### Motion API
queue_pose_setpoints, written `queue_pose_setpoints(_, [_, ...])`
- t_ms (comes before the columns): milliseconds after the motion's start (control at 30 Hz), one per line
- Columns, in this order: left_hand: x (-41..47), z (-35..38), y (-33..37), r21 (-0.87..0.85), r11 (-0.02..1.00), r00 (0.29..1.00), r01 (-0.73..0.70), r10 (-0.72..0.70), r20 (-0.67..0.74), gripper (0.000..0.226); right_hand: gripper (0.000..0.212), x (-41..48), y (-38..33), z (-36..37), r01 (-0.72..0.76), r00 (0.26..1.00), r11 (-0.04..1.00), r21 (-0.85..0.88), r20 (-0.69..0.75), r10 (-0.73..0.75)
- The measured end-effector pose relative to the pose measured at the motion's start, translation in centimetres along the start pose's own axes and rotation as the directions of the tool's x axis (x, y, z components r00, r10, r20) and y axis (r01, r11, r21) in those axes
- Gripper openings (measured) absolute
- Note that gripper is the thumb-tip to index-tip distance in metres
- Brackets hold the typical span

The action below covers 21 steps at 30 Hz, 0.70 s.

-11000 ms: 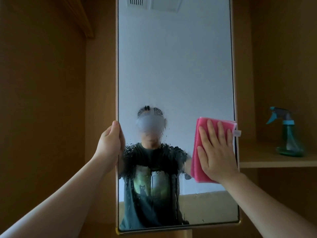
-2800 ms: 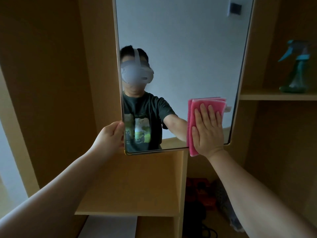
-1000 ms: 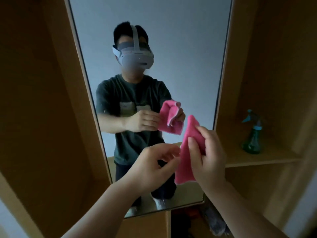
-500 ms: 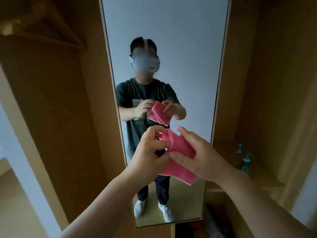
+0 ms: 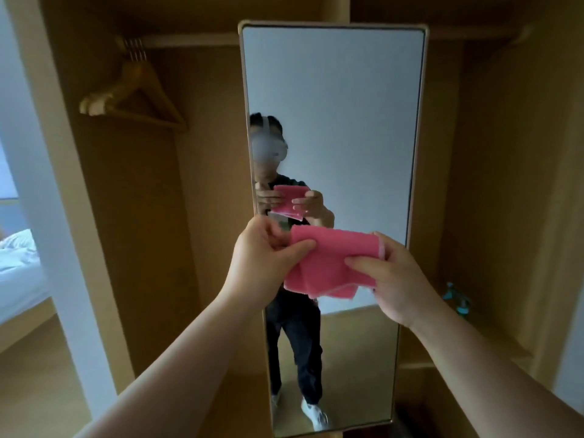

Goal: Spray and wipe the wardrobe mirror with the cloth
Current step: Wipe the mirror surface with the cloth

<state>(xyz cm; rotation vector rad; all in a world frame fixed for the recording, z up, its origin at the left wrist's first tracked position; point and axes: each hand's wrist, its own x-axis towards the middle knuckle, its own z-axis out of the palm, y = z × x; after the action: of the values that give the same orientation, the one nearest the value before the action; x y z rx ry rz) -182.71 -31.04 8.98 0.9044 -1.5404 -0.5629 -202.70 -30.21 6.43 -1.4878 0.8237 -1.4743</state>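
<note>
We see the pink cloth (image 5: 331,260) held up in the air in front of the mirror (image 5: 335,121), not touching the glass. It is stretched sideways between both hands and partly folded, with its lower edge hanging loose below the fingers.

The left hand (image 5: 262,263) pinches the cloth's left end, thumb on the near side, fingers curled behind. The right hand (image 5: 392,279) grips the right end, thumb laid across the front of the fabric, the other fingers hidden behind it. Both forearms come in bare from the bottom of the frame.

The mirror is tall and narrow with a thin light frame, standing upright in the middle of the wooden wardrobe (image 5: 489,153). In the glass we see the person's reflection holding the same cloth, plus a pale wall. Whether the surface is wet or streaked, we cannot tell.

The spray bottle (image 5: 458,300), teal and green, stands on a shelf in the right compartment, low beside the right wrist, partly hidden by it and blurred. Wooden hangers (image 5: 132,93) hang from a rail in the left compartment. At the far left edge a bed (image 5: 19,270) with white bedding shows.
</note>
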Motion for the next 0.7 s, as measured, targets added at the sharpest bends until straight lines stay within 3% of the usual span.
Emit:
queue_pose_setpoints(100, [1.5, -0.4, 1.2, -0.028, 0.999, 0.997, -0.029, 0.031, 0.077, 0.038, 0.016, 1.3, -1.8, 0.4, 0.025, 0.999, 1.000, 0.015, 0.028, -0.025])
queue_pose_setpoints(167, [2.4, -0.5, 2.0, -0.001, 0.998, 0.986, -0.066, 0.065, 0.154, 0.039, 0.034, 2.3, -3.3, 0.3, -0.003, 0.992, 0.999, 0.032, 0.124, -0.001])
queue_pose_setpoints(300, [4.9, -0.7, 3.1, 0.137, 0.976, 0.979, -0.167, 0.147, 0.144, 0.030, 0.046, 4.9, -5.5, 0.0, -0.007, 0.980, 1.000, -0.001, 0.199, 0.007])
queue_pose_setpoints(400, [6.9, -0.5, 4.4, 0.146, 0.965, 0.974, -0.219, 0.207, 0.094, 0.030, 0.045, 7.5, -6.9, -0.1, 0.100, 0.983, 0.989, -0.111, 0.163, -0.081])
queue_pose_setpoints(467, [8.3, -0.3, 5.5, 0.188, 0.945, 0.964, -0.267, 0.259, 0.066, 0.028, 0.041, 9.3, -8.2, -0.3, 0.173, 0.966, 0.975, -0.142, 0.218, -0.140])
queue_pose_setpoints(700, [13.4, -2.0, 8.1, 0.318, 0.895, 0.937, -0.313, 0.346, -0.050, 0.017, 0.044, 14.6, -12.7, 0.9, 0.507, 0.811, 0.826, -0.246, 0.461, -0.360])
